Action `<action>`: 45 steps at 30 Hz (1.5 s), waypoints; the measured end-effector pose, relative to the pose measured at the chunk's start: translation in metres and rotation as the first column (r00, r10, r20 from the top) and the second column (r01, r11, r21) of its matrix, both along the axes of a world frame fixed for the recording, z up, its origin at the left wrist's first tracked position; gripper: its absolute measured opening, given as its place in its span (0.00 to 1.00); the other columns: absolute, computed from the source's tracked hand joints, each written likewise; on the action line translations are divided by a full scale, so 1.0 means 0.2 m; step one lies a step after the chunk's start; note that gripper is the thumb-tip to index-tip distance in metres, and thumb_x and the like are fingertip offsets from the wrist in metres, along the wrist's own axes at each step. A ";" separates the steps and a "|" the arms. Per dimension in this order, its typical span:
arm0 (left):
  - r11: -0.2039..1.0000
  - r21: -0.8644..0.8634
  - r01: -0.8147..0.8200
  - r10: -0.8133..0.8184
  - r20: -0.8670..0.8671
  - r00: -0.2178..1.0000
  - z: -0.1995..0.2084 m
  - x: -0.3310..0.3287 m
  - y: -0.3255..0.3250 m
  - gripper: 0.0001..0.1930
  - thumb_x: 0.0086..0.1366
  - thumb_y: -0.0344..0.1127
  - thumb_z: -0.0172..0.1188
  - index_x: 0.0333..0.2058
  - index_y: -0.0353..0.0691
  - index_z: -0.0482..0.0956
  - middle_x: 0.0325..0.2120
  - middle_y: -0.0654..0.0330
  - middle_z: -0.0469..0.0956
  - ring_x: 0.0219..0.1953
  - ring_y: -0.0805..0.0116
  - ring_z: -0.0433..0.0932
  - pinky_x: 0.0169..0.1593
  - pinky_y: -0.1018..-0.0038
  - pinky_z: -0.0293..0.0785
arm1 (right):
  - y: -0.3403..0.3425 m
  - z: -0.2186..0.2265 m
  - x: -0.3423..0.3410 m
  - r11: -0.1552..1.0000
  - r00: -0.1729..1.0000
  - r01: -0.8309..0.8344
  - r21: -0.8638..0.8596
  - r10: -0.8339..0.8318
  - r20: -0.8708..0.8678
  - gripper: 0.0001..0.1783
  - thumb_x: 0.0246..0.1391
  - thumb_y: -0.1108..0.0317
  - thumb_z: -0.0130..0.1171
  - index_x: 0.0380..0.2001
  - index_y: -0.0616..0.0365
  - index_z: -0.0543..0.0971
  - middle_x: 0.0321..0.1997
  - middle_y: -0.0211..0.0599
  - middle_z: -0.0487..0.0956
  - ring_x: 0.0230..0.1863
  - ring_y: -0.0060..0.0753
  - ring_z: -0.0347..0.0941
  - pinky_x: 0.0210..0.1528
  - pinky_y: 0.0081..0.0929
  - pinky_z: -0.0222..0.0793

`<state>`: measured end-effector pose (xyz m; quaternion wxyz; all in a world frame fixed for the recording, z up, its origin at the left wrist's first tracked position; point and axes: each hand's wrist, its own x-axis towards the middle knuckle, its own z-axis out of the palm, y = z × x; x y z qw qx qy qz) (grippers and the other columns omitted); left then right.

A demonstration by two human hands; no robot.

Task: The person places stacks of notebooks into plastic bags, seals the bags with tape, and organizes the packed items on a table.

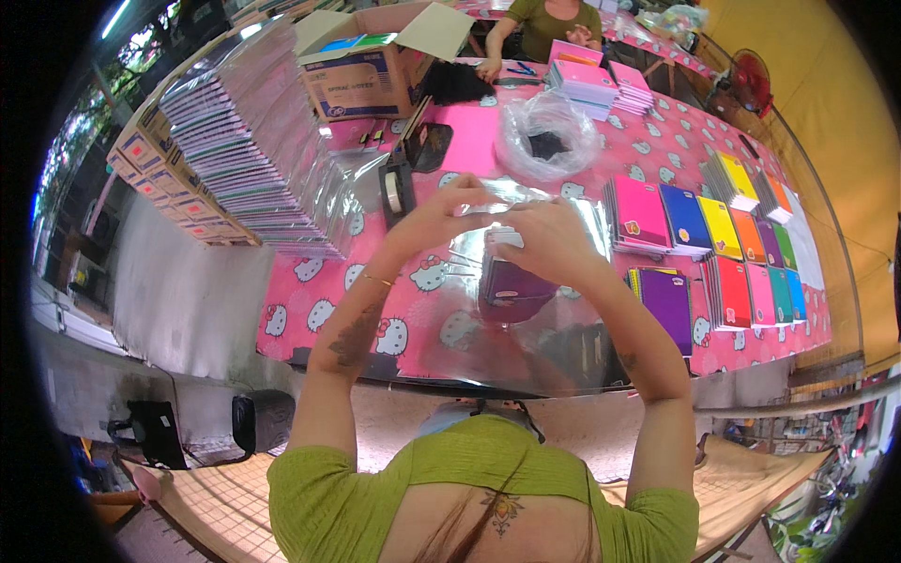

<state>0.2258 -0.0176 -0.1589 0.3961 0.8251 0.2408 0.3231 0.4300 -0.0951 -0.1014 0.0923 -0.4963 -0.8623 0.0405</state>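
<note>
A purple notebook [516, 293] lies in front of me on a sheet of clear plastic film [450, 340], which reaches to the table's near edge. Over its far end, my left hand [449, 214] pinches the film with bent fingers. Close beside it, my right hand [549, 239] curls down over the film and the notebook's far end, its fingertips drawn together. The film's glare partly hides what lies under the fingers. Just left of my left hand stands a black tape dispenser [394, 192] with a roll of tape.
Tall stacks of plastic-wrapped notebooks [253, 141] rise at the left. A carton [361, 84] sits open behind them. Colourful notebook piles [640, 214] fill the right side. A clear plastic bag [549, 136] and a phone [429, 147] lie beyond my hands. Across the table sits another person [554, 28].
</note>
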 end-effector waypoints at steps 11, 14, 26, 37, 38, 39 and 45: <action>0.969 -0.246 -0.032 0.095 0.247 0.964 -0.11 -0.16 0.02 0.11 0.64 0.30 0.62 0.45 0.36 0.79 0.36 0.66 0.77 0.41 0.75 0.74 0.46 0.77 0.70 | 0.03 -0.04 0.10 0.997 0.992 -0.055 0.052 0.061 -0.115 0.26 0.50 0.47 0.62 0.48 0.52 0.81 0.46 0.38 0.80 0.51 0.42 0.75 0.54 0.47 0.63; 0.983 -0.178 -0.032 0.060 0.156 0.986 -0.12 -0.04 0.01 0.15 0.63 0.31 0.63 0.47 0.36 0.79 0.38 0.66 0.75 0.44 0.75 0.73 0.48 0.77 0.70 | 0.07 0.01 0.02 0.986 0.990 -0.114 -0.120 0.104 -0.090 0.29 0.52 0.45 0.60 0.49 0.54 0.80 0.46 0.42 0.80 0.48 0.45 0.76 0.51 0.40 0.67; 1.000 0.006 0.014 -0.014 0.053 0.998 0.00 0.04 0.08 0.08 0.58 0.32 0.67 0.37 0.42 0.84 0.58 0.57 0.64 0.63 0.62 0.60 0.63 0.64 0.59 | -0.06 -0.20 0.72 0.989 0.730 0.149 -0.019 -0.123 -0.672 0.40 0.32 0.56 0.79 0.53 0.51 0.75 0.51 0.41 0.74 0.55 0.42 0.68 0.61 0.39 0.60; 0.847 0.519 -0.117 0.218 -0.138 0.966 -0.26 0.41 0.06 0.10 0.55 0.39 0.69 0.38 0.58 0.85 0.67 0.47 0.53 0.70 0.46 0.48 0.68 0.49 0.45 | 0.01 -0.59 0.55 0.971 0.924 -0.211 0.108 0.235 -0.303 0.34 0.40 0.57 0.73 0.56 0.39 0.77 0.69 0.45 0.63 0.72 0.49 0.54 0.71 0.49 0.46; 0.828 0.551 -0.105 0.228 -0.159 0.961 -0.26 0.42 0.04 0.13 0.54 0.40 0.69 0.41 0.59 0.84 0.67 0.46 0.53 0.70 0.46 0.47 0.67 0.48 0.45 | 0.00 -0.59 0.54 0.972 0.931 -0.197 0.125 0.225 -0.287 0.33 0.42 0.56 0.72 0.55 0.39 0.77 0.69 0.46 0.63 0.71 0.50 0.54 0.71 0.49 0.46; 0.829 0.523 -0.196 0.313 -0.145 0.939 -0.26 0.45 0.04 0.17 0.54 0.42 0.70 0.44 0.58 0.82 0.67 0.45 0.53 0.70 0.45 0.47 0.67 0.49 0.46 | -0.01 -0.59 0.54 0.973 0.938 -0.183 0.143 0.216 -0.271 0.31 0.44 0.55 0.71 0.55 0.40 0.77 0.69 0.47 0.63 0.71 0.51 0.53 0.71 0.49 0.46; 0.816 0.274 -0.509 0.535 -0.025 0.844 -0.23 0.46 0.08 0.37 0.52 0.54 0.69 0.58 0.43 0.70 0.55 0.37 0.68 0.56 0.42 0.69 0.58 0.53 0.64 | 0.14 -0.57 0.59 0.993 0.696 -0.089 -0.075 0.008 -0.718 0.31 0.52 0.50 0.65 0.57 0.50 0.74 0.70 0.47 0.60 0.70 0.48 0.56 0.67 0.43 0.55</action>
